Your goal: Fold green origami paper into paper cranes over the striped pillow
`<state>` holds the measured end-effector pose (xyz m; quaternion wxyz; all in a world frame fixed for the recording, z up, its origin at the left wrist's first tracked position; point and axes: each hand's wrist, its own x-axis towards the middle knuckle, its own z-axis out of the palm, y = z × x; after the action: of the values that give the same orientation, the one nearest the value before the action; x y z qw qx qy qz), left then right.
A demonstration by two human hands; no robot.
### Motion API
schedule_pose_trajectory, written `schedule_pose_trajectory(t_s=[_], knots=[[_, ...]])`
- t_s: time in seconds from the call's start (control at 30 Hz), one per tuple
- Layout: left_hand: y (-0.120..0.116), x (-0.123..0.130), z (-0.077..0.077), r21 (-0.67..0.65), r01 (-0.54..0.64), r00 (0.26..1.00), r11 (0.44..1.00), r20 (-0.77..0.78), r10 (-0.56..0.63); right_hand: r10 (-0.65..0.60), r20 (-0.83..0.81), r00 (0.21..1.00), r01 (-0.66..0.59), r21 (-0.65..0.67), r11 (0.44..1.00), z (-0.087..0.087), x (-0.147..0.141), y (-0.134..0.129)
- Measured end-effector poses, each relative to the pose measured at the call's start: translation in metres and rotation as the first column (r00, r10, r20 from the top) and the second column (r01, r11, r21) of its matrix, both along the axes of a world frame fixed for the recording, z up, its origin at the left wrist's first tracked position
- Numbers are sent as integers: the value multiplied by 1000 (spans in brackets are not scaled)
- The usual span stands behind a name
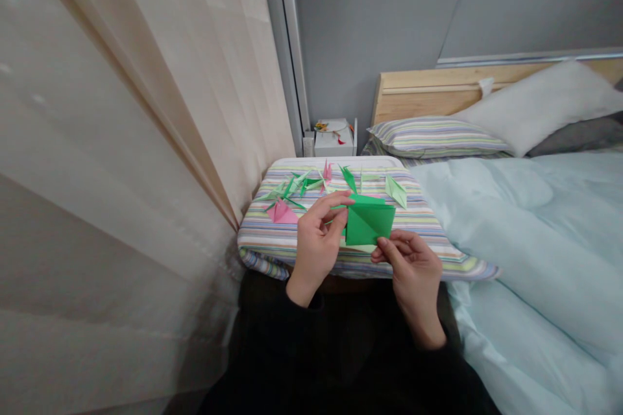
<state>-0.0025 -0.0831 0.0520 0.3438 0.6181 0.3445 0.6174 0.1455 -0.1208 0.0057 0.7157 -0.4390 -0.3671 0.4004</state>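
Note:
A folded green paper (pixel 370 222) is held up between my two hands above a small table covered with striped cloth (pixel 272 238). My left hand (pixel 318 240) pinches its left edge near the upper corner. The thumb and fingers of my right hand (pixel 411 266) grip its lower right corner. Behind the paper, several green folded paper figures (pixel 292 187) lie on the cloth, with an upright pink one (pixel 327 172) among them. A pink folded piece (pixel 281 212) rests to the left, and a light green one (pixel 396 191) to the right.
A beige curtain (pixel 195 78) hangs close along the left. On the right is a bed with a pale blue quilt (pixel 535 220), a striped pillow (pixel 438 136) and a wooden headboard (pixel 418 94). Beyond the table stands a small white cabinet (pixel 332 142) with items on top.

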Motion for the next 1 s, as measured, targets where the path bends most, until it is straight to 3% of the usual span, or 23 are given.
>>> schedule_pose_trajectory(t_s=[0.33, 0.53, 0.63, 0.8, 1.0], knots=[[3, 1, 2, -52, 73, 991, 996, 115, -66, -14, 82, 997, 11, 43, 999, 0, -3, -3], [3, 0, 3, -134, 286, 945, 949, 205, -256, 134, -12, 991, -133, 56, 990, -5, -1, -1], [2, 1, 0, -102, 288, 937, 952, 237, -258, 207, -60, 977, -203, 57, 977, -5, -2, -2], [1, -1, -2, -25, 132, 989, 991, 66, -130, 192, -41, 980, -191, 37, 981, -1, -6, -6], [1, -5, 6, -135, 192, 978, 972, -55, -201, 133, 207, 969, -143, 33, 989, 1, 7, -7]])
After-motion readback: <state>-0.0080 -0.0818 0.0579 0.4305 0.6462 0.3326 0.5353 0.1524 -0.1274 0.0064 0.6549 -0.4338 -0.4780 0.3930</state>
